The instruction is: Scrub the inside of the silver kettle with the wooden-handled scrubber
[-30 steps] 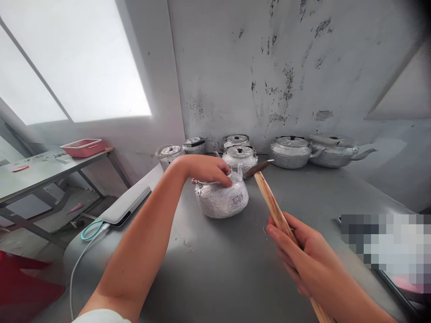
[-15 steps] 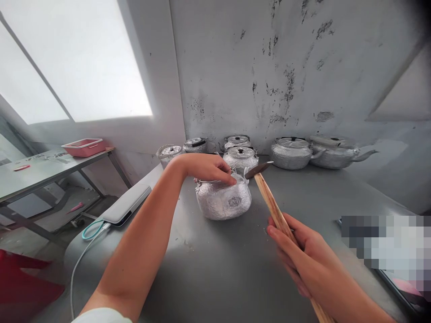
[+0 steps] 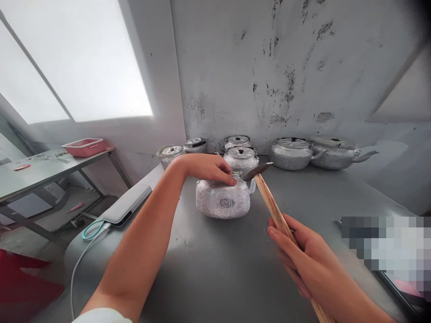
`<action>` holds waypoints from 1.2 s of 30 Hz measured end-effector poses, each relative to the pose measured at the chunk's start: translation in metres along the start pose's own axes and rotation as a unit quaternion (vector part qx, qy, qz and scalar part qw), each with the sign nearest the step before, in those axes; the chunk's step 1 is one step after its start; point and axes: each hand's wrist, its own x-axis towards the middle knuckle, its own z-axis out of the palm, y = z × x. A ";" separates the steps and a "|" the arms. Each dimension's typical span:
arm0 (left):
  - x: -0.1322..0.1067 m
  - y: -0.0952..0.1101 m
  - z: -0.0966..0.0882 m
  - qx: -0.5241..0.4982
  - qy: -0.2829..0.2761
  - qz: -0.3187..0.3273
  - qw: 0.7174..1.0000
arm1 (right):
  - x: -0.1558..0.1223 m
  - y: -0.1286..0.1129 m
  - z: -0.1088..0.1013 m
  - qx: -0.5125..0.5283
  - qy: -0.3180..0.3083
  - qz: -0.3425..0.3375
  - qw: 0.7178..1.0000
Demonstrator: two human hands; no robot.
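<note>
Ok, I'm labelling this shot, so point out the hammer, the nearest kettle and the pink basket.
Hammer (image 3: 272, 204): head view, on the wooden handle.
Nearest kettle (image 3: 220, 202): head view, on the side of its body.
Pink basket (image 3: 88, 150): head view, on the outer wall.

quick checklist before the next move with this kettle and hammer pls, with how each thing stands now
1. Hammer gripped: ok, the right hand is closed around its wooden handle.
2. Kettle steadied: ok, the left hand is on its top, though how firmly does not show.
3. Hammer head clear of the spout: cannot tell, they look very close and may touch.
4. Kettle lid in place: cannot tell, the hand covers much of the top.
5. Power bank away from the hammer: ok, it lies beyond the left forearm.
</note>
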 end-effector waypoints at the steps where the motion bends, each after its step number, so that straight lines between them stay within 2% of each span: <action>1: 0.000 0.000 0.000 0.001 0.001 0.000 1.000 | 0.000 0.000 0.000 0.006 -0.004 0.002 1.000; 5: 0.000 0.001 0.001 -0.001 0.002 -0.003 1.000 | 0.003 0.002 -0.002 0.009 -0.017 0.012 1.000; 10: 0.002 0.001 0.001 0.002 0.034 -0.023 0.999 | 0.003 0.004 -0.002 0.004 -0.019 0.008 1.000; 16: 0.004 -0.001 0.001 0.017 0.048 -0.032 0.998 | 0.001 0.003 -0.002 -0.013 -0.006 0.004 1.000; 22: 0.006 -0.002 0.002 0.018 0.056 -0.058 0.997 | 0.002 0.005 -0.005 -0.015 -0.027 0.007 0.999; 36: 0.017 -0.003 0.008 0.044 0.087 -0.044 0.994 | 0.003 0.004 -0.002 0.002 -0.013 0.010 1.000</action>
